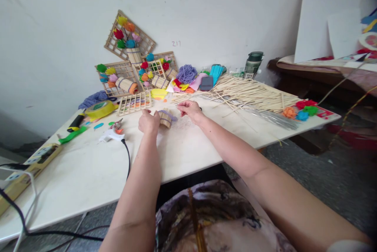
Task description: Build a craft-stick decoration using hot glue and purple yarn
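Note:
A small pot of short bamboo sticks (165, 121) lies on the white table in front of me, with purple yarn (171, 115) around it and a loose loop at its right side. My left hand (149, 121) is closed at the pot's left edge, thumb against it, and appears to hold it. To the right, my right hand (190, 110) is raised a little with thumb and fingertips pinched together. Whatever thin thing is in that pinch is too small to make out.
A glue gun (113, 136), yellow tape (100, 110) and a box cutter (75, 122) lie left, near a power strip (32, 171). Behind stand stick lattices with felt flowers (129, 34). Bamboo sticks (253, 92), wires (265, 118) and a green bottle (253, 64) are at the right.

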`<state>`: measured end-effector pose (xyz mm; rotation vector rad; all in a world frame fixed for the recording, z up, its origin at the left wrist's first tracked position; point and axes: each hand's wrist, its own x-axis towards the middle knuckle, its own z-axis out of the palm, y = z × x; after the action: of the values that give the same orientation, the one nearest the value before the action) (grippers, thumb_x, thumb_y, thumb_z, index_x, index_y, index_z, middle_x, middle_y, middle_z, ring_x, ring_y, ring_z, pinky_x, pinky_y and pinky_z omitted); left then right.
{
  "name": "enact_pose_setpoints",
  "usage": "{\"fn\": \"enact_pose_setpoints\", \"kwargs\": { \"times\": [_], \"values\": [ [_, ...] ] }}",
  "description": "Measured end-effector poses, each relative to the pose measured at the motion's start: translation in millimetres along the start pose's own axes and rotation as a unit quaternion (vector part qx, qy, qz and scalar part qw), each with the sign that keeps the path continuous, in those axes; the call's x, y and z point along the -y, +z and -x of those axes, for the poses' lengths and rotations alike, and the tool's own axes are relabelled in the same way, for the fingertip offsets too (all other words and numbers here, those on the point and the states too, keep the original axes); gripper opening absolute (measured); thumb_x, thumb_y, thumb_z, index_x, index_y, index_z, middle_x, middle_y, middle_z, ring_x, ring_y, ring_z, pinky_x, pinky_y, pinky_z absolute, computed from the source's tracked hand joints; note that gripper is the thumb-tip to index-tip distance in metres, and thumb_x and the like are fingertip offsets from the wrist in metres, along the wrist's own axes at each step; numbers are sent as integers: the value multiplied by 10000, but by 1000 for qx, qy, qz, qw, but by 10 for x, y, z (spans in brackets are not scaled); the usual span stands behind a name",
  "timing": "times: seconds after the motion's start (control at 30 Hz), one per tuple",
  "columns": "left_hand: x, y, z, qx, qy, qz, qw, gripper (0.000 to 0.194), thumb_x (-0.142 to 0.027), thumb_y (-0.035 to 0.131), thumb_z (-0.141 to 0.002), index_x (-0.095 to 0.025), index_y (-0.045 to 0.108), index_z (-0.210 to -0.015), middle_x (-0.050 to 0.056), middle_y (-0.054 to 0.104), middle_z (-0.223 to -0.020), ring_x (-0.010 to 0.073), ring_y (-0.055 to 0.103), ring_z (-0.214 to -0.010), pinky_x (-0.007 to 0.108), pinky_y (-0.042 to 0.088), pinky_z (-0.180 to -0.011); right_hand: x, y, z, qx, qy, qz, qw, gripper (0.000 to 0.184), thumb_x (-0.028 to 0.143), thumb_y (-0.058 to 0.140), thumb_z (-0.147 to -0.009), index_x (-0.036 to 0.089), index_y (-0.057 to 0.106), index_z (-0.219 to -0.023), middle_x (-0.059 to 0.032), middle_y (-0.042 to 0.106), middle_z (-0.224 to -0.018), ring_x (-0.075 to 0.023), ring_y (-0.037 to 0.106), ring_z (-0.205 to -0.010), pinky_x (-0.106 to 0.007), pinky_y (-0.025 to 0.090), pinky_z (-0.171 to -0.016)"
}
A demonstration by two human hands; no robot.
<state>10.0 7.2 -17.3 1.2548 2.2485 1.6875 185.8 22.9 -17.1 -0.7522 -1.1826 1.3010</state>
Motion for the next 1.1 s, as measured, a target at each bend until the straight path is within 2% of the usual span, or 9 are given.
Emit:
{"fn": "enact_pose_setpoints", "kwargs": {
  "times": [0.17,0.23,0.33,0.43,0.53,0.7,0.93,1.1],
  "values": [
    [-63,-43,22,11,-2,-21,1000,254,-312,685,-580,-247,444,-626,79,594,-648,332,584,-820,460,393,-763,40,19,26,-3,7,-10,1000,209,225,748,-584,143,573,-664,71,541,-470,-60,481,-379,-208,461,-416],
    [-120,-75,51,11,24,-33,999,178,-320,647,-634,-242,491,-670,79,603,-675,318,580,-816,448,389,-766,49,29,35,-3,11,-13,1000,195,207,742,-596,139,574,-669,62,557,-485,-68,503,-399,-206,466,-417],
    [-197,-92,113,28,134,-20,990,109,-338,566,-730,-234,569,-696,81,632,-767,277,565,-818,414,387,-784,65,43,53,-6,25,-17,1000,180,186,736,-615,138,578,-686,45,591,-523,-75,540,-430,-195,465,-421],
    [-231,-60,166,69,270,27,960,161,-333,572,-748,-234,604,-624,70,649,-785,255,533,-878,380,381,-827,81,44,68,-5,40,-26,999,150,160,715,-643,139,587,-718,23,635,-571,-77,567,-454,-183,463,-430],
    [-235,-11,191,121,345,64,928,208,-345,590,-753,-240,625,-577,64,664,-775,249,512,-899,382,371,-860,75,26,67,-2,46,-38,998,132,145,689,-678,143,600,-776,1,675,-640,-76,584,-477,-166,447,-425],
    [-233,48,192,176,355,101,912,232,-411,635,-732,-253,658,-564,59,678,-768,246,507,-891,400,354,-896,33,-2,37,15,46,-42,998,145,175,672,-721,151,627,-857,-8,693,-731,-63,589,-482,-147,420,-399],
    [-194,84,182,137,328,105,929,219,-416,706,-677,-244,655,-552,52,672,-748,236,517,-858,382,385,-842,24,18,52,63,26,9,998,244,167,618,-747,155,655,-988,-9,695,-789,-64,584,-442,-154,399,-361],
    [-207,72,176,148,293,119,937,193,-378,677,-706,-244,661,-568,42,683,-780,224,533,-875,382,381,-873,18,10,65,98,19,24,995,306,206,597,-770,181,648,-1071,-26,708,-925,-57,575,-426,-167,420,-370]
  ]
}}
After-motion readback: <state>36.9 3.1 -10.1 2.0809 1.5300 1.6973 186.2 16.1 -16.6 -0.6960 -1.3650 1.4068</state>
